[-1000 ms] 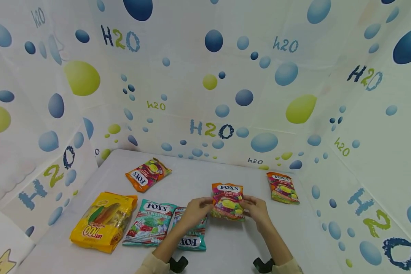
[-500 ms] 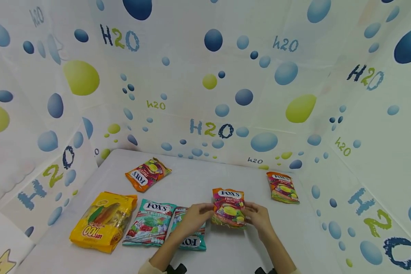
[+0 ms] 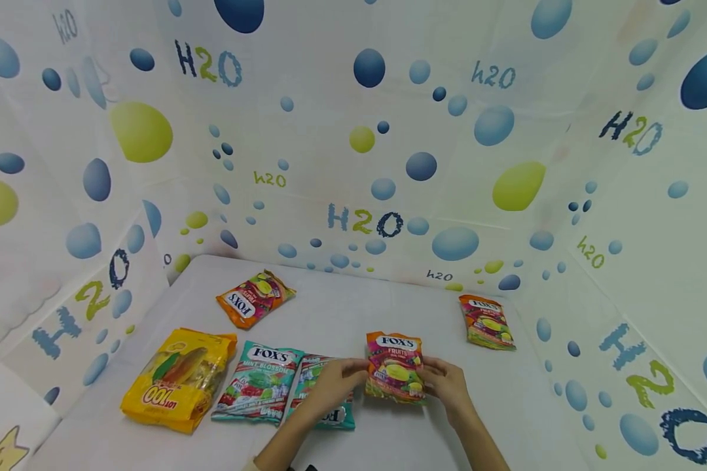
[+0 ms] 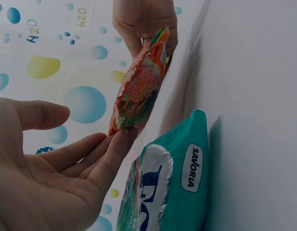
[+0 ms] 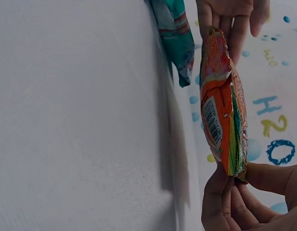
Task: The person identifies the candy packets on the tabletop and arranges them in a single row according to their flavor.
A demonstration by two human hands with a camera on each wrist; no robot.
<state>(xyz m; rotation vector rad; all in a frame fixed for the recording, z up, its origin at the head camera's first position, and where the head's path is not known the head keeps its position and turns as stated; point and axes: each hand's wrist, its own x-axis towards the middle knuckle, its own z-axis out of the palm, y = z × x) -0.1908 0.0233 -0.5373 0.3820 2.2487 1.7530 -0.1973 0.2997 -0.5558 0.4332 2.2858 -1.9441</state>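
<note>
Between both hands, a red-and-orange Fox's Fruits candy bag point(image 3: 395, 369) is held above the white table with its printed front toward me. My right hand point(image 3: 450, 387) pinches its right edge; in the right wrist view the thumb point(image 5: 268, 177) lies on one side of the bag's edge and the fingers on the other. At the opposite edge, my left hand point(image 3: 332, 386) supports the bag with extended fingertips, its thumb point(image 4: 45, 114) apart from the bag. A teal Fox's candy bag point(image 3: 312, 376) lies under the left hand and is partly covered by it.
To the left lie another teal Fox's bag point(image 3: 259, 383) and a yellow candy bag point(image 3: 179, 379). Farther back are two more Fox's Fruits bags, one at left point(image 3: 256, 299) and one at right point(image 3: 486, 322). A printed curtain point(image 3: 353, 163) encloses the table.
Both hands have brought the Fox's Fruits candy bag lower in the head view, nearer to me. The bags on the table have stayed in place.
</note>
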